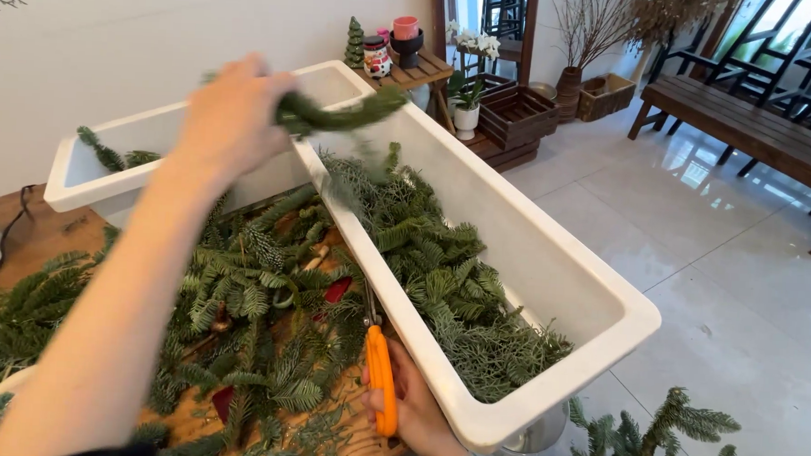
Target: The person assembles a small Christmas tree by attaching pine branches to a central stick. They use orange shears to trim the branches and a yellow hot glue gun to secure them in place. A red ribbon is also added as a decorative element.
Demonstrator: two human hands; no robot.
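Green fir cuttings cover nearly everything the head camera looks down on. The person's left hand (232, 120) is raised over the long white trough (550, 262), its fingers closed round a short evergreen sprig (337, 117) whose tip is blurred, so it looks to be in motion above the trough's far end. Below it the trough already holds a loose bed of trimmed greenery (449, 285), thickest toward the near end. The right hand (411, 411) sits low at the trough's near wall, curled shut round the orange handles of a pair of snips (379, 368) (blades pointing away, whether parted I cannot tell). To the left, the wooden surface (41, 230) is heaped with uncut fir branches (238, 303), and a second white trough (89, 164) stands behind them with a few sprigs in it.

The step in hand looks like dropping a cut piece into the trough. The next move would call for opening the left fingers over the pile, then reaching back to the branches for another stem to clip.
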